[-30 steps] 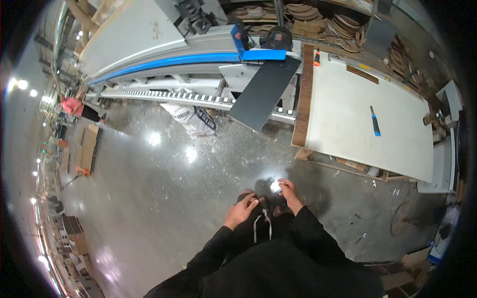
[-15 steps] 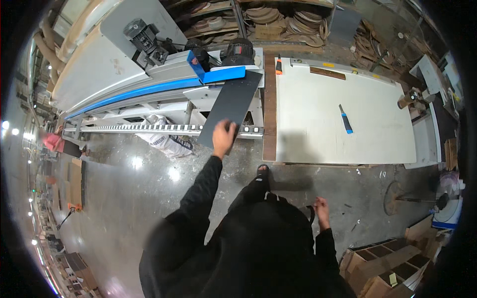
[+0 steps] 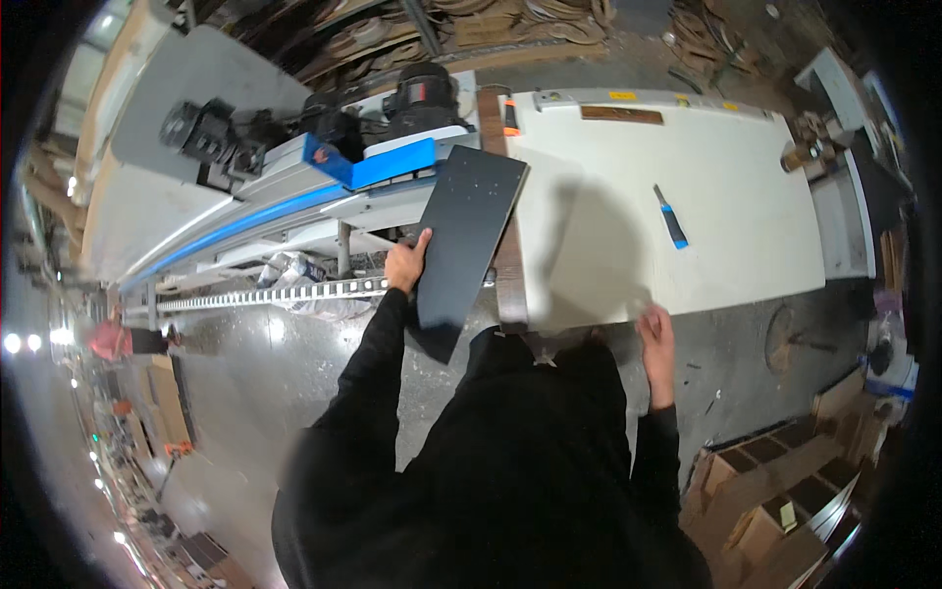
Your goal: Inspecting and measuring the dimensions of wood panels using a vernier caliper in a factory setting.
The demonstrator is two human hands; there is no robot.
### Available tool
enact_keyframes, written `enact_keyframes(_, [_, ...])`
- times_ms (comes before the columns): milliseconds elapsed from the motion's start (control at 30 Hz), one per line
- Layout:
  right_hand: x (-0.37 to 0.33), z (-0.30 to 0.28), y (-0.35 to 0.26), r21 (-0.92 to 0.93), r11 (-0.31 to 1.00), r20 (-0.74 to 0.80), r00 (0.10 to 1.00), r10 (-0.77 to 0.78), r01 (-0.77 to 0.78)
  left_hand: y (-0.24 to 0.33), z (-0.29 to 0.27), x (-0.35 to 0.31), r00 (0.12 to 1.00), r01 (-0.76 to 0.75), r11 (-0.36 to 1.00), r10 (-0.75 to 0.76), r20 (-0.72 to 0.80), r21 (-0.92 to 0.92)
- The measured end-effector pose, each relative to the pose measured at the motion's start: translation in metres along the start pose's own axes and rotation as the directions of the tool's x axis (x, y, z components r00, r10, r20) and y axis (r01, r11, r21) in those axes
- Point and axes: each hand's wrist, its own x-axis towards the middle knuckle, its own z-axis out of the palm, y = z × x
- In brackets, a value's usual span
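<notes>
My left hand (image 3: 405, 263) grips the left edge of a dark rectangular panel (image 3: 465, 241) that leans against the edge-banding machine with its blue guard (image 3: 385, 163) and the brown edge of the white worktable (image 3: 628, 196). My right hand (image 3: 655, 329) hangs by the table's near edge, fingers loosely spread, holding nothing. Both arms wear black sleeves.
A blue-handled tool (image 3: 672, 221) and a wooden strip (image 3: 620, 114) lie on the white table. Stacked wood pieces fill shelves at the back. Cardboard boxes (image 3: 775, 491) stand at the lower right. A person in red (image 3: 108, 339) stands far off at the left on the glossy concrete floor.
Both hands had been together low in front of my body; the left reached up and took the dark panel's edge, the right dropped beside the table. My view moved closer to the machine.
</notes>
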Motion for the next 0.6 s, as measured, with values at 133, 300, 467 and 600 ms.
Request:
enact_keyframes(133, [0.058, 0.042, -0.076, 0.031, 0.993, 0.174, 0.979, 0.105, -0.112, 0.012, -0.003, -0.066, 0.975, -0.220, 0.950, 0.210, -0.066, -0.220])
enact_keyframes(300, [0.088, 0.084, -0.141, 0.257, 0.962, 0.376, 0.926, -0.015, -0.089, 0.051, -0.010, -0.145, 0.953, -0.292, 0.883, 0.239, -0.184, -0.368])
enact_keyframes(467, [0.082, 0.074, -0.207, 0.317, 0.948, 0.409, 0.899, -0.156, 0.020, 0.093, -0.002, -0.211, 0.925, -0.347, 0.796, 0.203, -0.322, -0.495])
enact_keyframes(600, [0.086, 0.052, -0.231, 0.369, 0.912, 0.469, 0.812, -0.347, 0.177, 0.107, 0.007, -0.247, 0.896, -0.342, 0.760, 0.087, -0.435, -0.552])
